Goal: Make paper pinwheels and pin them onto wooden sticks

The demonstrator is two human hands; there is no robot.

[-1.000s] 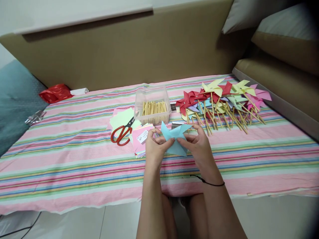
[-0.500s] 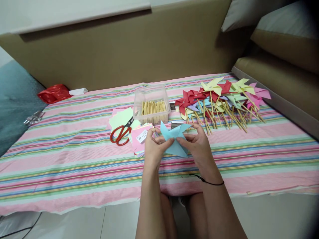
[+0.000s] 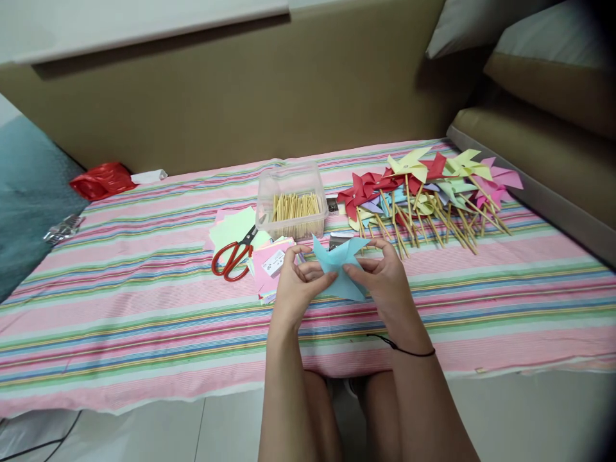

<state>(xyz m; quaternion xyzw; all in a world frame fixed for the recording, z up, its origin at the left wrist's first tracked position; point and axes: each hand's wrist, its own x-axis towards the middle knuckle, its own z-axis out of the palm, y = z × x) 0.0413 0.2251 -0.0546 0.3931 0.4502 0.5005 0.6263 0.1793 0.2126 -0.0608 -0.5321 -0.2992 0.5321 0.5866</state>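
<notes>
Between my two hands is a blue paper pinwheel [image 3: 341,260] with pointed blades, held above the striped cloth. My left hand [image 3: 299,279] pinches its left side, thumb on the front near the middle. From the right, my right hand [image 3: 382,273] grips it the same way, thumb close to the centre. Both sets of fingertips are partly hidden behind the paper. Just left of my left hand lies a stack of coloured paper squares [image 3: 264,273] with a white card on it. Behind the pinwheel a small dark box [image 3: 339,240] shows in part.
A clear plastic box [image 3: 291,205] holds many short wooden sticks. Red-handled scissors [image 3: 234,255] rest on pale green paper sheets [image 3: 235,224]. Finished pinwheels on sticks [image 3: 428,192] are piled at the right. A red plastic bag [image 3: 103,181] sits far left on the striped cloth [image 3: 144,321].
The thumbs have moved slightly apart on the blue pinwheel, and its lower part has tilted a little. Both hands keep hold of it. The view has shifted very slightly.
</notes>
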